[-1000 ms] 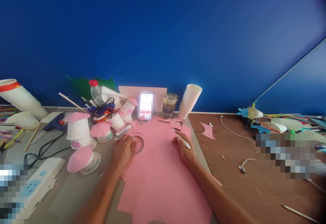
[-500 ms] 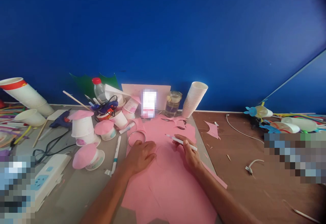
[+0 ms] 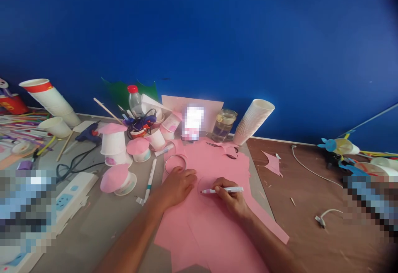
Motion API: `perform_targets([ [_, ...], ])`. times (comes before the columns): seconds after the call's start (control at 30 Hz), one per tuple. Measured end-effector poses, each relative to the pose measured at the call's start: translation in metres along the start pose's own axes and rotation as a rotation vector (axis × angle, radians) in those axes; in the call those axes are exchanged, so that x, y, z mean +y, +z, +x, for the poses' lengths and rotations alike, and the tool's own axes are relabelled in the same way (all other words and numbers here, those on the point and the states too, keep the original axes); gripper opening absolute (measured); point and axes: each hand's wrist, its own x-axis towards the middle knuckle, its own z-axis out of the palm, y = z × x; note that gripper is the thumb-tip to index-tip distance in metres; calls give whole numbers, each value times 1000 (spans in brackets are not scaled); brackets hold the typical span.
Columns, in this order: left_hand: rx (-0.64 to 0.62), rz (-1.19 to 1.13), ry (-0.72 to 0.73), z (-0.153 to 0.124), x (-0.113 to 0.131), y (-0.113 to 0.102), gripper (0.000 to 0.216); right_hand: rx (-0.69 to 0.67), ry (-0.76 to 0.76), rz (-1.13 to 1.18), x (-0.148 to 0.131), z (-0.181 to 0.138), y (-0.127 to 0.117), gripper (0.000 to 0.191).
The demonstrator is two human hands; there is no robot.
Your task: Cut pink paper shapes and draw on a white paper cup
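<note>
Pink paper (image 3: 214, 231) lies in front of me, with a faint round outline drawn on it. My right hand (image 3: 231, 196) grips a white marker (image 3: 231, 189), whose tip is at the left side of that outline. My left hand (image 3: 178, 185) lies flat on the pink paper left of the outline, its fingers stretched out. A thin round ring (image 3: 175, 156) rests on the paper just beyond the left fingertips. Scissors (image 3: 231, 155), partly covered by a pink scrap, lie farther back.
Paper cups with pink tops (image 3: 113, 142) stand left, near a second marker (image 3: 149, 182), a glue gun (image 3: 88, 134) and a power strip (image 3: 66, 206). Behind the paper are a lit screen (image 3: 193, 122), a glass jar (image 3: 224, 124) and stacked cups (image 3: 255, 119). A cable (image 3: 311, 169) runs right.
My right hand has brought the marker tip down and nearer to me, onto the outline. My left hand stays on the paper. The whole view has shifted slightly.
</note>
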Motion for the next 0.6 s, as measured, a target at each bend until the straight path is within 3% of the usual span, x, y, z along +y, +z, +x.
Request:
perform_targets([
  [0.23, 15, -17, 31, 1, -1, 2, 18, -63, -114, -96, 1, -1, 1, 27],
  [0.6, 48, -16, 58, 0, -2, 5, 17, -89, -107, -191, -1, 0, 4, 25],
])
